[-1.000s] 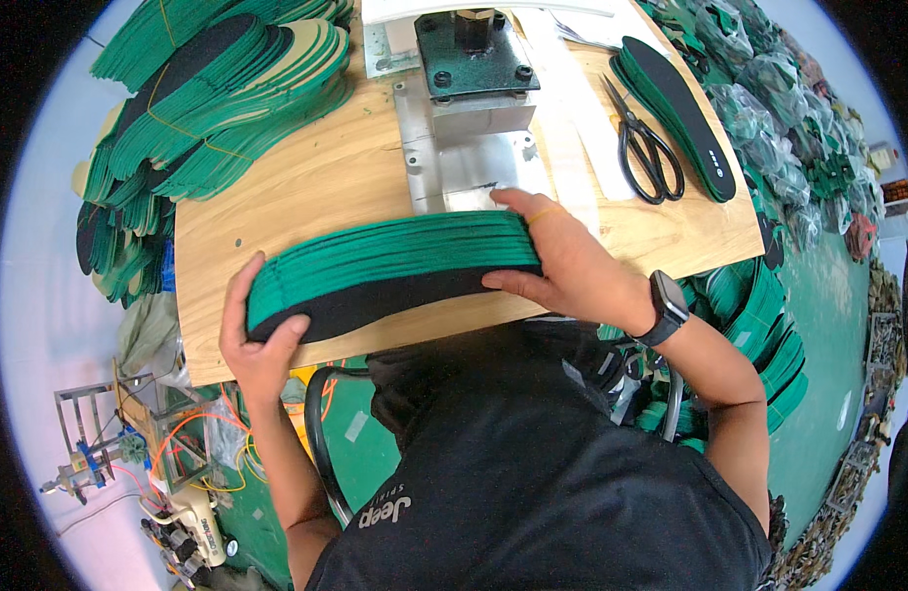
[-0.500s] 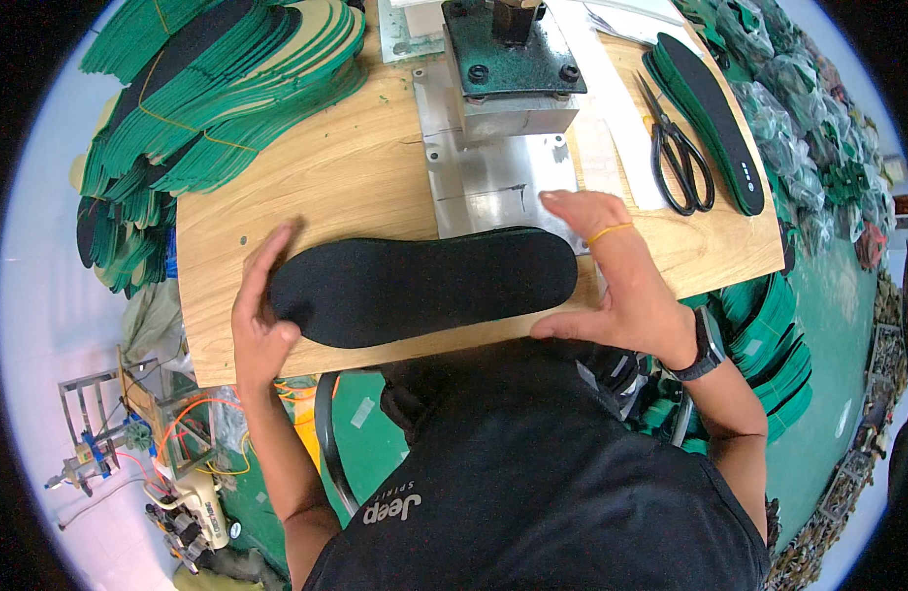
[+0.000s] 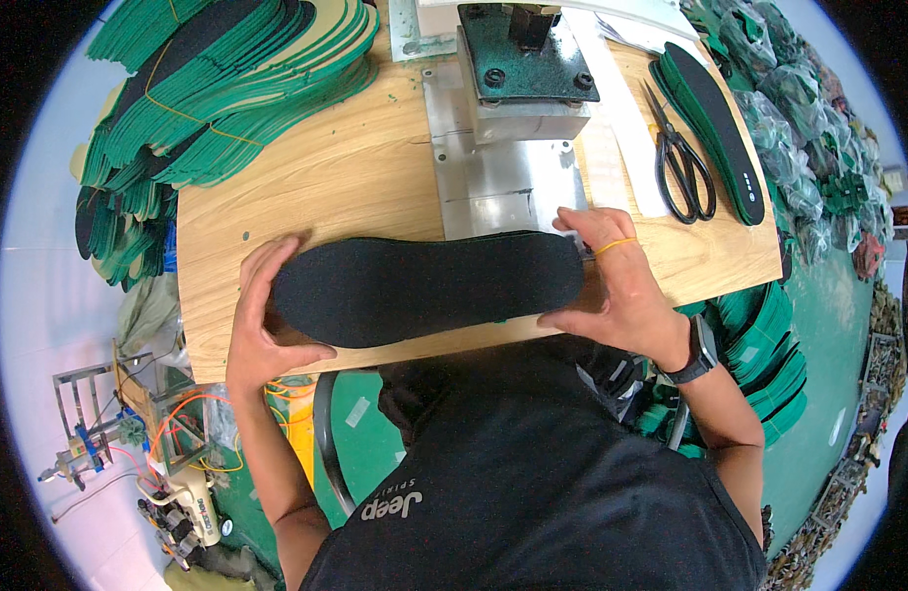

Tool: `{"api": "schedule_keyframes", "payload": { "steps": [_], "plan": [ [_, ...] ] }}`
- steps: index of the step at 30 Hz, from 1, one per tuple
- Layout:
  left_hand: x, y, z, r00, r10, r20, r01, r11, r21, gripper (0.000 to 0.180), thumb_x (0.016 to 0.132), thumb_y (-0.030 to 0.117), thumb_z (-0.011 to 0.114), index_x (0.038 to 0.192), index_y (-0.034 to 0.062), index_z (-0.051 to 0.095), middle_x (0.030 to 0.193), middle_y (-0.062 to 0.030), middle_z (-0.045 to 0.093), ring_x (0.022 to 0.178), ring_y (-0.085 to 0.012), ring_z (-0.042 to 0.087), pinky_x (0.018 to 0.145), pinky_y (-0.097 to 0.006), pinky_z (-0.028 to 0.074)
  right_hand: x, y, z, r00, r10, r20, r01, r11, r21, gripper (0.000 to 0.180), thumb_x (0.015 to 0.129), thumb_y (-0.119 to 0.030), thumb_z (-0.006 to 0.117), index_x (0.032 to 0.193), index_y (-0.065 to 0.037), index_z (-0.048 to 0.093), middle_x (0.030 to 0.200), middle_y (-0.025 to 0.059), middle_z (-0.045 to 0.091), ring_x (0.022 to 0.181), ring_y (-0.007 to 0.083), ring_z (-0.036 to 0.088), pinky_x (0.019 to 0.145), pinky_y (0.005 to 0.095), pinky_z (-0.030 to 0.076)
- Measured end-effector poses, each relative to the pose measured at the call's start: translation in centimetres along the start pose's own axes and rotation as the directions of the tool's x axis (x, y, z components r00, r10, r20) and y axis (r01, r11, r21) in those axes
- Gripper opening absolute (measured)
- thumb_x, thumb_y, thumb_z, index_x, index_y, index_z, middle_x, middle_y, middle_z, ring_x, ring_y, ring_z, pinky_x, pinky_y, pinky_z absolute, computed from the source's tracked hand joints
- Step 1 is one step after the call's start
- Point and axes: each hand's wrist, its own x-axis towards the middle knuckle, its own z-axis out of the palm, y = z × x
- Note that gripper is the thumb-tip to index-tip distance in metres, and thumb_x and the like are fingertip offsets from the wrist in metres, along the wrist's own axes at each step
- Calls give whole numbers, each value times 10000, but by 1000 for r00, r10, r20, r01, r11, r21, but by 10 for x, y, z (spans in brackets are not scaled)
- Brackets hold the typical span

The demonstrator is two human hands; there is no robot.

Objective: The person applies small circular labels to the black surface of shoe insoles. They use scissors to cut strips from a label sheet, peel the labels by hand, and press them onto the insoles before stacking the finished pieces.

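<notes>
A stack of black-topped insoles [image 3: 429, 289] lies lengthwise near the table's front edge, with slight green edges showing. My left hand [image 3: 260, 320] cups its left end, fingers at the far side and thumb along the near edge. At the other end my right hand [image 3: 621, 281] holds it likewise, thumb at the near corner and fingertips at the far corner. A yellow band circles a finger of the right hand, and a dark watch [image 3: 703, 350] sits on that wrist. What lies under the stack is hidden.
Beyond the stack stands a metal press [image 3: 528, 74] on a steel plate [image 3: 503, 182]. Black-handled scissors [image 3: 682, 163] and another insole stack [image 3: 710, 128] lie at the right. Banded green insoles [image 3: 227, 89] pile up at the far left. Bagged green material [image 3: 779, 128] is heaped beyond the table's right side.
Both hands have closed in on the ends of the insole stack. The left thumb has slid rightward along the near edge. The whole view has shifted slightly.
</notes>
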Motion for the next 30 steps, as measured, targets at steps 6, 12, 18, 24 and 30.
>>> {"api": "schedule_keyframes", "payload": {
  "steps": [6, 12, 18, 24, 30],
  "plan": [
    [-6, 3, 13, 983, -144, -113, 150, 987, 50, 1240, 447, 117, 846, 1484, 71, 167, 1260, -178, 548, 1207, -307, 492, 1059, -404, 319, -3, 2, 7, 997, 75, 32, -75, 997, -6, 741, 585, -66, 795, 1234, 12, 446, 1053, 188, 533, 976, 379, 478, 855, 430, 415],
    [13, -2, 7, 988, -92, -125, 115, 973, 200, 1202, 467, 159, 882, 1471, 85, 226, 1264, -175, 545, 1203, -316, 498, 1031, -401, 374, 23, 17, 10, 997, 19, -81, -22, 999, -39, 633, 626, -87, 780, 1179, 29, 494, 994, 209, 568, 961, 397, 499, 843, 421, 432],
    [47, -18, 2, 991, -76, -106, 76, 997, -9, 1135, 492, 152, 886, 1449, 82, 281, 1330, -194, 474, 1183, -288, 512, 1019, -384, 390, 47, 36, 18, 987, 91, -132, -93, 996, -13, 661, 658, -114, 806, 1224, -10, 481, 963, 145, 498, 797, 238, 513, 690, 324, 455],
    [72, -27, 0, 994, -63, -89, 62, 998, -20, 1043, 534, 103, 871, 1416, 51, 315, 1338, -160, 448, 1194, -239, 479, 1000, -350, 413, 63, 49, 17, 973, 153, -175, -161, 986, -34, 403, 644, -133, 783, 935, 40, 564, 798, 193, 571, 857, 369, 514, 755, 427, 445],
    [77, -35, -2, 995, -54, -84, 51, 998, -36, 921, 564, 69, 859, 1346, 33, 375, 1325, -128, 430, 1197, -214, 448, 922, -305, 473, 68, 57, 23, 969, 54, -242, -71, 996, -60, 395, 655, -138, 776, 960, 14, 576, 833, 198, 591, 874, 397, 515, 764, 446, 450]
  ]
}}
